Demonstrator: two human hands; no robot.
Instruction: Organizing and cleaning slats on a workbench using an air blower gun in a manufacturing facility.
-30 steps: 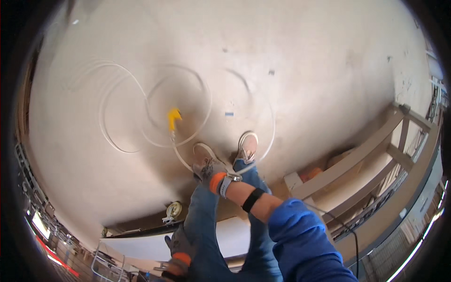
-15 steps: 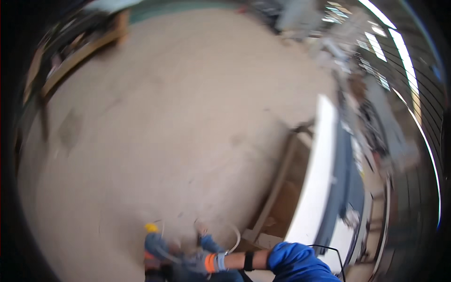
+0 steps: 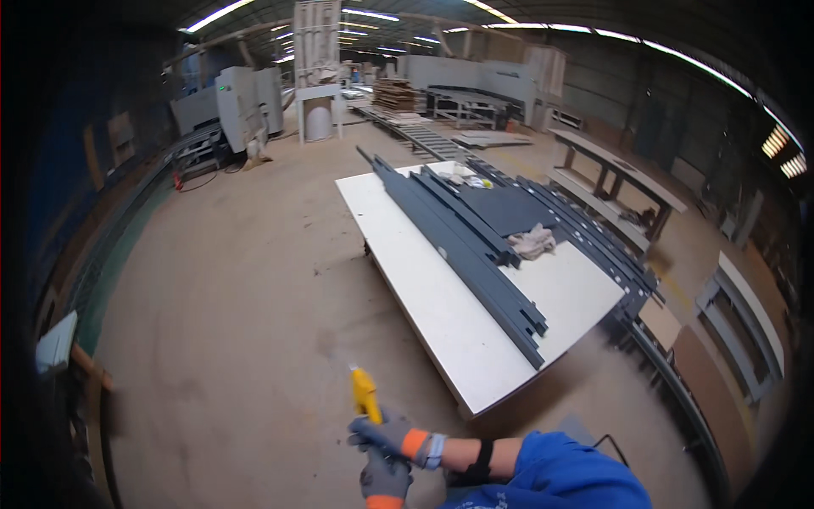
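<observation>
Both hands gloved, grey knit with orange cuffs, low in the near centre. Right hand [image 3: 386, 434] is wrapped closed around the grip of a yellow spray gun [image 3: 365, 397], a smooth plastic body with its narrow nozzle pointing up and away. Left hand [image 3: 383, 477] sits just below, touching the underside of the same grip; fingers curl, but I can't tell whether it actually clamps the gun. Blue sleeve [image 3: 560, 475] comes in from the lower right, with a black band at the wrist.

Gun hangs over bare concrete floor [image 3: 229, 288], dusty tan and scuffed, just left of the near corner of a big white panel table [image 3: 441, 314]. Table is flat and matte, rectangular, running away to the far right.

On it: a stack of long dark grey metal strips [image 3: 475, 246], thin and straight-edged, laid lengthwise, some overhanging the near edge. A crumpled pale rag [image 3: 532, 242] lies on the strips at mid-table.

Far end: grey machines [image 3: 242, 102] and a wood stack [image 3: 397, 93].
</observation>
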